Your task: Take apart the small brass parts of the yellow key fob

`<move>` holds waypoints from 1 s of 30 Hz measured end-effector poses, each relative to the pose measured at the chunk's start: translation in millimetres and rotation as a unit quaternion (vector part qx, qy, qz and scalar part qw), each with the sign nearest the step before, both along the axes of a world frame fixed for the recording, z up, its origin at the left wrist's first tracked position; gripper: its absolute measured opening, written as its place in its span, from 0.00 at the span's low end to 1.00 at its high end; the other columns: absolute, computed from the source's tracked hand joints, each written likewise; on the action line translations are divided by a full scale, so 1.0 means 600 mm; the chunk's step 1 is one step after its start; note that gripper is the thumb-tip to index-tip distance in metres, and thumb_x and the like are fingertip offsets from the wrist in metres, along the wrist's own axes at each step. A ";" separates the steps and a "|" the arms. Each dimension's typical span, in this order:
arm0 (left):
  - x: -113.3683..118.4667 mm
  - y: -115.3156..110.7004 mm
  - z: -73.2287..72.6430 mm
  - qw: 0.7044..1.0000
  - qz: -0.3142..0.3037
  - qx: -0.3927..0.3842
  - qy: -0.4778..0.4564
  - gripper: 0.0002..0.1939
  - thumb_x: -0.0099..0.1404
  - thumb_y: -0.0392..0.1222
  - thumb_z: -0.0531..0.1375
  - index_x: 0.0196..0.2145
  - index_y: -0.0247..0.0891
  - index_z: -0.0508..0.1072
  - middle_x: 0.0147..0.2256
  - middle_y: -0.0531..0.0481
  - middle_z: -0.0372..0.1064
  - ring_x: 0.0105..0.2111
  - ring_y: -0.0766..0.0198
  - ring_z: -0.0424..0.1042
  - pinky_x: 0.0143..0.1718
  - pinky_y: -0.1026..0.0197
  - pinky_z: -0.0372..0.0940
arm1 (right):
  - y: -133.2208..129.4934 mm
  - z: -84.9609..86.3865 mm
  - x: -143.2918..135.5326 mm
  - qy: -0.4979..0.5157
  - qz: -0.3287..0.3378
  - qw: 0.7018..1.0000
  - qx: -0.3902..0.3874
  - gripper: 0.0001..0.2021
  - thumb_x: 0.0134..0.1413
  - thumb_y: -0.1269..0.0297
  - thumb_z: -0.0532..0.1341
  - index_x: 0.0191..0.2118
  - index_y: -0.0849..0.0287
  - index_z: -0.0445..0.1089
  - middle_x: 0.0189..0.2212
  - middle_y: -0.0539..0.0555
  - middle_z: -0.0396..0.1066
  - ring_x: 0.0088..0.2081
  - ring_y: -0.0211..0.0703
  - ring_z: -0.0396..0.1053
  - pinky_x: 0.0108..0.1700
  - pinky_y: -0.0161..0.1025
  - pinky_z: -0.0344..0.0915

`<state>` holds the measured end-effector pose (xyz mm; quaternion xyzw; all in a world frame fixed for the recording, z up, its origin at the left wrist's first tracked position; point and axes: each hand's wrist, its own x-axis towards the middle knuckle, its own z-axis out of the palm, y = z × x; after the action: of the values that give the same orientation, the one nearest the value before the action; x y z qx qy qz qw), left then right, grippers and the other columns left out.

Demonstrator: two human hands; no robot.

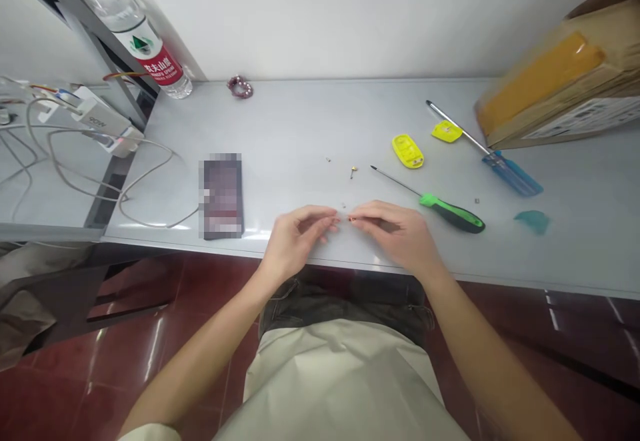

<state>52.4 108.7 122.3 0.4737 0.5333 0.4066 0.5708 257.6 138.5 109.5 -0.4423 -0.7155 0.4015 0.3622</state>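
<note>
Both hands meet over the table's front half, fingertips a short gap apart. My right hand (397, 231) is closed in a pinch on a tiny copper-coloured piece (351, 219), too small to name. My left hand (303, 231) has thumb and forefinger together; whether anything is between them does not show. Just beyond the fingertips lie a small brass-coloured metal part (353, 172) and a tiny metal bit (329, 159). A yellow plastic shell (407, 151) rests farther back on the right. Beside my right hand is a green-and-black screwdriver (450, 213), its tip pointing back left.
On the right are a blue-handled screwdriver (513, 173), a second yellow piece (447, 131), a teal scrap (533, 222) and a cardboard box (565, 88). A phone (223, 196) with a cable lies left. Behind it stand a water bottle (155, 58), a beaded bracelet (241, 86) and a charger (107, 121).
</note>
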 end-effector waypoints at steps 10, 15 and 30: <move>0.013 0.001 0.004 0.944 0.003 0.134 0.301 0.08 0.70 0.35 0.59 0.41 0.41 0.78 0.39 0.53 0.78 0.41 0.63 0.74 0.44 0.61 0.67 | -0.002 -0.015 -0.019 -0.095 -0.010 0.988 0.125 0.06 0.61 0.66 0.62 0.41 0.55 0.78 0.39 0.51 0.75 0.40 0.36 0.72 0.43 0.34 0.70; 0.027 -0.003 0.012 0.966 0.018 0.086 0.244 0.07 0.70 0.39 0.60 0.42 0.42 0.79 0.40 0.54 0.80 0.38 0.64 0.76 0.43 0.62 0.68 | -0.005 -0.012 -0.021 -0.075 -0.016 0.990 0.118 0.06 0.61 0.67 0.63 0.41 0.55 0.77 0.39 0.50 0.77 0.40 0.36 0.73 0.44 0.35 0.70; 0.036 -0.008 0.008 0.970 0.046 0.061 0.229 0.09 0.69 0.42 0.61 0.43 0.42 0.80 0.39 0.51 0.80 0.36 0.61 0.76 0.40 0.58 0.69 | -0.005 -0.010 -0.020 -0.063 -0.018 0.994 0.083 0.07 0.63 0.63 0.61 0.39 0.53 0.77 0.40 0.50 0.78 0.42 0.40 0.75 0.48 0.41 0.72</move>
<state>74.2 103.7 127.3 0.5634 0.6450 0.3450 0.3841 245.6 135.5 103.3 -0.4480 -0.7598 0.3057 0.3585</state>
